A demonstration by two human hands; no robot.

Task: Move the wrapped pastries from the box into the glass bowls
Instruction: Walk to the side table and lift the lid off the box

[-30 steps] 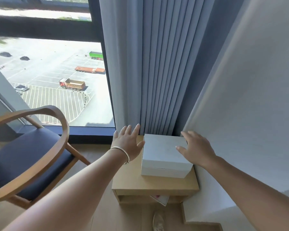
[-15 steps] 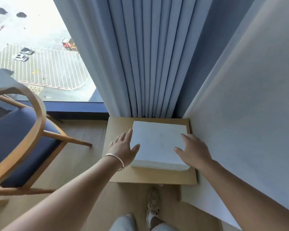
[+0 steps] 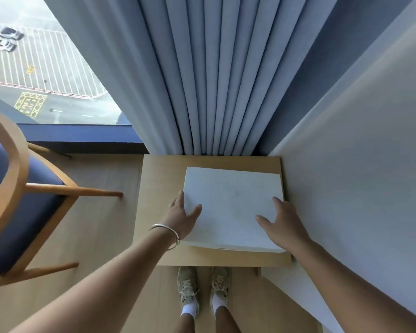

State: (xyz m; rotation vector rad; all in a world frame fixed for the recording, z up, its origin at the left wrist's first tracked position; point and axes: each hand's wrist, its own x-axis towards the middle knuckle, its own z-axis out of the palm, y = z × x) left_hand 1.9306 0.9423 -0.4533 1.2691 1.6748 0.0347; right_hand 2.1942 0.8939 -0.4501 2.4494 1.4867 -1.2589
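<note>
Fingers spread and loose, the left hand lies at the box's left edge, thumb over the lid, gripping nothing. The right hand rests just as open along the right edge. The closed white box sits on a small wooden table, against the wall, below the curtain. A bracelet circles the left wrist.

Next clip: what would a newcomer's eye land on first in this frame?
The closed white box on the small wooden table in the corner, with the left hand at its left edge and the right hand at its right edge. Behind it hang grey curtains, and a wooden chair with a dark blue seat stands at the left. No pastries or bowls are visible.
</note>
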